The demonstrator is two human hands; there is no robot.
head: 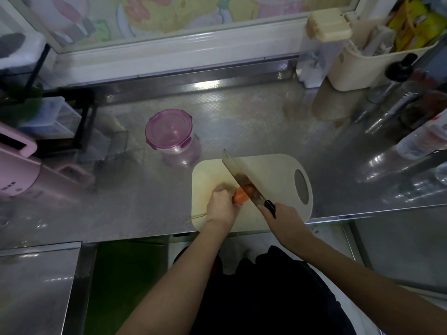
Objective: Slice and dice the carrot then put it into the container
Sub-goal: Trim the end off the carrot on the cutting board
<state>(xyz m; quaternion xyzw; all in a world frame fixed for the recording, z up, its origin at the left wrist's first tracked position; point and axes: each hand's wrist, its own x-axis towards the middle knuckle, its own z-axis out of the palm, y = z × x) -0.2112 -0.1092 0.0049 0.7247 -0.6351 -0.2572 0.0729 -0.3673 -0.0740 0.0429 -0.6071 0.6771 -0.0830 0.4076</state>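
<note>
bare counter (242,122) runs wide behind the board (278,170), open right to the back wall. container (169,131) sits just off the board's far left corner, lid on. further left it's tight: pink appliance (19,170), black rack (82,126). back right is packed, bin (362,66) and bottles (411,97). on the board the knife (239,175) slants over the carrot (239,195), between left hand (221,206) and right hand (283,218).

Glossy embossed metal counter (242,112), matt cream plastic cutting board (278,170), shiny steel cleaver blade (238,175).

The carrot (240,196) is half hidden: the left hand (221,206) covers one end, the cleaver (239,175) the other.
</note>
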